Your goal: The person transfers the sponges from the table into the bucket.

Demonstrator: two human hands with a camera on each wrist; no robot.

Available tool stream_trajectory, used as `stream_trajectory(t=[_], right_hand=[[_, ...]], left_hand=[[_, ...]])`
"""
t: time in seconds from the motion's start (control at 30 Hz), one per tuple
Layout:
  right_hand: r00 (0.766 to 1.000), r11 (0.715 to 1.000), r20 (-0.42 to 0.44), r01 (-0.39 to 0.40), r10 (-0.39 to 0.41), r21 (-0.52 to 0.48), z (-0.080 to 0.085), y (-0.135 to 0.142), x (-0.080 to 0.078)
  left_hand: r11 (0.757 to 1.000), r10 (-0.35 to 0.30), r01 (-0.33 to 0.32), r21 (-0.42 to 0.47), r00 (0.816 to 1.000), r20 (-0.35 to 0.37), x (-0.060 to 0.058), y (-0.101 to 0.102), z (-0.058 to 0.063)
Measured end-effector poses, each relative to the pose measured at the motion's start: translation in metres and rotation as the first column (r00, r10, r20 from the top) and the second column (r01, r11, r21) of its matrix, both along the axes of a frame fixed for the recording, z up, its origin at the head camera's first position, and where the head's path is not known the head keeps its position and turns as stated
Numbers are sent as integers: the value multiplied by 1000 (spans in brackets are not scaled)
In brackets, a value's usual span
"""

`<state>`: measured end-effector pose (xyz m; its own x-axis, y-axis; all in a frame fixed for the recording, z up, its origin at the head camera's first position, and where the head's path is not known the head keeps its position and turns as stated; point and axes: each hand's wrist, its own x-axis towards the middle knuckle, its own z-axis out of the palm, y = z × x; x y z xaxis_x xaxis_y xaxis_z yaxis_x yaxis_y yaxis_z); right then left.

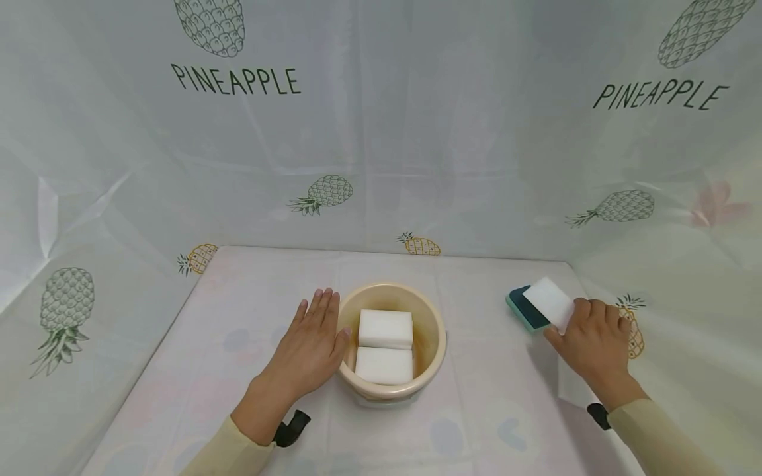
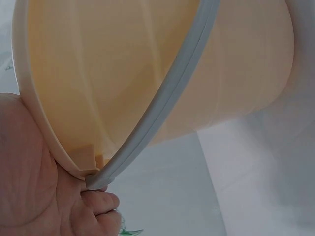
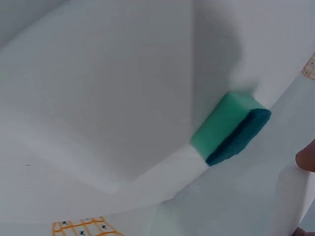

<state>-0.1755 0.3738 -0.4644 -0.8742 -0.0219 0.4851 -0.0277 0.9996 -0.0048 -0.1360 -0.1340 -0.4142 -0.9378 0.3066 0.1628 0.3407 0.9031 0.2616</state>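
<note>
Bucket [image 1: 387, 392] on tabletop [image 1: 488, 377], pineapple-print curtain [image 1: 440, 132]

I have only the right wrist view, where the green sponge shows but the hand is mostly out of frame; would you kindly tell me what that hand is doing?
Observer: In the head view, the right hand pinches a white block that overlaps part of the green sponge.
Operator: Thank you; where is the left hand, if I may ask?
Observer: It rests against the left side of a cream bucket, its fingers straight.
Operator: Is there anything inside that bucket?
Observer: Yes, a rear white block and a front white block sit in it.
</note>
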Motion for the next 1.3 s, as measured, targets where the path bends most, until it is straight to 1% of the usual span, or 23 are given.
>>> stream_trajectory(t=[0.17,0.33,0.5,0.57,0.7,0.77,0.83,1.03,1.17,1.3], right_hand=[[997,998,-52,-57,59,38,3,-13,-10],[995,995,-52,-88,90,44,4,-25,-18],[983,988,-106,-143,148,56,8,-37,-25],[982,986,-99,-157,161,55,11,-44,-27],[984,984,-41,-171,173,50,17,-59,-28],[981,980,-37,-189,191,54,20,-67,-28],[975,975,-52,-213,217,65,23,-75,-28],[952,956,-97,-284,291,79,37,-102,-27],[935,941,-112,-332,338,65,52,-121,-23],[921,928,-115,-369,373,52,68,-139,-19]], left_hand=[[1000,0,0,0,1000,-4,0,0,0],[1000,1,-1,-4,1000,-7,0,0,0],[1000,-1,1,-9,1000,-9,-1,0,-1],[1000,-2,2,-14,1000,-8,-1,0,-1],[1000,-5,5,-27,1000,-3,-1,-1,0],[999,-4,4,-34,1000,-3,-1,-2,1],[999,-2,2,-38,1000,-2,-1,-2,2],[998,6,-7,-58,1000,-18,0,-1,3],[998,14,-16,-67,999,-42,0,-1,2],[998,15,-18,-61,999,-48,0,0,3]])
